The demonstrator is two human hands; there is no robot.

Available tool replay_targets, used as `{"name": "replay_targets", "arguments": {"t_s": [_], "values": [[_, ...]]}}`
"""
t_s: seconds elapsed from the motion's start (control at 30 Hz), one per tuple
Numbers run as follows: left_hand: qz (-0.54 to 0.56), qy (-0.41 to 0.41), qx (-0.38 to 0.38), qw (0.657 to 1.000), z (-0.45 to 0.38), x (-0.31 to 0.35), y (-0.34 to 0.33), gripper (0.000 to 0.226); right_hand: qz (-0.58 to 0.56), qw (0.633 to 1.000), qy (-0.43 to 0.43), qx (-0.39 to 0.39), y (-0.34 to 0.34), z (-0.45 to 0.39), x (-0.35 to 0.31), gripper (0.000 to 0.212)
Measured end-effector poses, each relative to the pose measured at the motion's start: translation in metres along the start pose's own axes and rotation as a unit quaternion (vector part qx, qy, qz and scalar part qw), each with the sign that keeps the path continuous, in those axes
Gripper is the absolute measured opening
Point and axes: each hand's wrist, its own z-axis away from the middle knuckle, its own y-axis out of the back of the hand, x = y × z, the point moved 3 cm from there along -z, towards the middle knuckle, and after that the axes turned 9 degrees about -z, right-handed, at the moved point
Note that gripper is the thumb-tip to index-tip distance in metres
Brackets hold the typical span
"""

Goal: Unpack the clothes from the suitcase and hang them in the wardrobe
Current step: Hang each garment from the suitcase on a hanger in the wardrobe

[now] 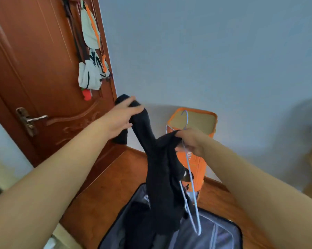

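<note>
head view: black garment (158, 168), limp and bunched, held up over open suitcase (219, 236). left hand (121, 119) gripping one raised end; right hand (192, 141) pinching fabric together with pale wire hanger (191, 186).

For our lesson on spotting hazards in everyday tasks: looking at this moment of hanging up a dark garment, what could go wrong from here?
1. The right hand holds both the hanger and the black garment in one grip; either might slip.
2. The garment is bunched, not spread, so it may slide off into the open suitcase.
3. The left hand pulling one end could tangle it.
</note>
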Motion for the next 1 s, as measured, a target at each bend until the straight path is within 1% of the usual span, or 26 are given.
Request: {"name": "replay_targets", "arguments": {"t_s": [0.03,0.1,0.13,0.2,0.23,0.27,0.3,0.33,0.43,0.47,0.53,0.6,0.67,0.7,0.77,0.8,0.83,0.9,0.93,0.97,1.0], "values": [[-0.020,0.005,-0.014,1.000,0.012,-0.023,-0.015,0.068,-0.032,0.999,-0.022,-0.014,-0.005,0.004,-0.009,0.008],[-0.002,-0.001,-0.028,1.000,0.048,-0.069,-0.052,0.066,-0.070,0.996,-0.056,-0.019,-0.010,0.008,-0.022,0.011],[-0.017,-0.007,-0.031,0.999,0.068,-0.092,-0.071,0.067,-0.082,0.994,-0.065,-0.022,-0.010,0.007,-0.027,0.013],[-0.095,-0.015,0.001,0.995,0.095,-0.135,-0.100,0.064,-0.068,0.994,-0.074,-0.036,-0.010,0.010,-0.036,0.016],[-0.115,-0.009,0.021,0.993,0.102,-0.153,-0.110,0.057,-0.046,0.995,-0.073,-0.044,-0.009,0.012,-0.041,0.018],[-0.111,0.010,0.031,0.993,0.107,-0.167,-0.118,0.049,-0.021,0.996,-0.069,-0.048,-0.007,0.013,-0.044,0.021],[-0.089,0.027,0.025,0.995,0.110,-0.176,-0.126,0.043,-0.003,0.997,-0.064,-0.051,-0.004,0.017,-0.048,0.024],[-0.089,0.036,0.004,0.995,0.112,-0.183,-0.133,0.039,0.015,0.997,-0.057,-0.055,-0.001,0.024,-0.053,0.023],[-0.181,0.021,-0.033,0.983,0.118,-0.206,-0.152,0.046,0.037,0.998,-0.036,-0.035,0.014,0.049,-0.071,0.010],[-0.217,0.032,-0.036,0.975,0.118,-0.216,-0.155,0.046,0.032,0.999,-0.028,-0.027,0.021,0.058,-0.078,0.008],[-0.268,0.072,-0.040,0.960,0.118,-0.232,-0.156,0.039,0.021,1.000,-0.011,-0.011,0.036,0.072,-0.091,0.011],[-0.269,0.100,-0.019,0.958,0.117,-0.233,-0.145,0.039,0.039,0.999,0.011,0.021,0.057,0.083,-0.100,0.011],[-0.251,0.088,0.019,0.964,0.114,-0.217,-0.123,0.033,0.070,0.994,0.033,0.075,0.084,0.089,-0.100,0.007],[-0.217,0.085,0.026,0.972,0.113,-0.203,-0.111,0.034,0.080,0.991,0.037,0.101,0.099,0.091,-0.096,0.006],[-0.085,0.125,-0.031,0.988,0.110,-0.179,-0.088,0.035,0.092,0.986,0.032,0.133,0.124,0.094,-0.081,0.005],[-0.057,0.133,-0.055,0.988,0.107,-0.170,-0.078,0.034,0.096,0.985,0.026,0.144,0.134,0.094,-0.074,0.004],[-0.081,0.105,-0.070,0.989,0.103,-0.157,-0.067,0.035,0.098,0.983,0.018,0.153,0.142,0.094,-0.066,0.004],[-0.191,0.054,-0.081,0.977,0.095,-0.134,-0.053,0.039,0.101,0.981,0.003,0.168,0.156,0.092,-0.055,0.008],[-0.217,0.047,-0.084,0.971,0.091,-0.124,-0.048,0.038,0.107,0.979,0.000,0.174,0.159,0.093,-0.052,0.009],[-0.218,0.050,-0.086,0.971,0.088,-0.112,-0.044,0.035,0.125,0.976,-0.003,0.178,0.162,0.092,-0.049,0.010],[-0.202,0.060,-0.063,0.976,0.083,-0.104,-0.039,0.030,0.155,0.972,-0.007,0.178,0.165,0.093,-0.048,0.011]]}}
